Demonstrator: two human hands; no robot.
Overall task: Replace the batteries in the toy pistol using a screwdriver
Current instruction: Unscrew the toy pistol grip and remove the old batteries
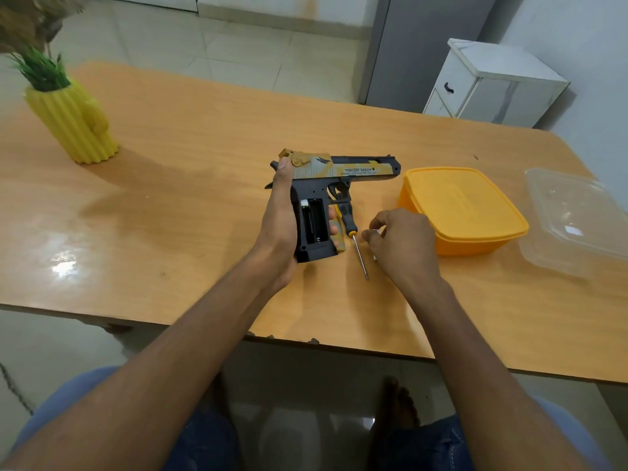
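One view only, head cam. Left hand [278, 215] grips the toy pistol [334, 180] by its handle, thumb up near the hammer, fingers curled round the far side; the pistol is held near the middle of the table [190, 171], barrel pointing right. Battery compartment [314, 224] in the grip is open, cover off. One bay looks dark and empty; the other shows something white at the top, could be a cell or a contact, can't tell.

Screwdriver [353, 237] lies on the table just right of the pistol grip, handle away, tip toward the person, nobody holding it. A yellowish piece [339, 237] beside the grip is probably the removed cover.

Right hand [401, 243] sits just right of the screwdriver shaft, fingers curled, pinching a small white object [375, 232], mostly hidden, likely a battery.

Orange container [462, 209] and a clear lid [577, 219] sit further right.

Step, my read: mid-swap, cover off, cells being handled. Next: bring the cell to the open bay, check polarity, seat it, then refit cover and screw.
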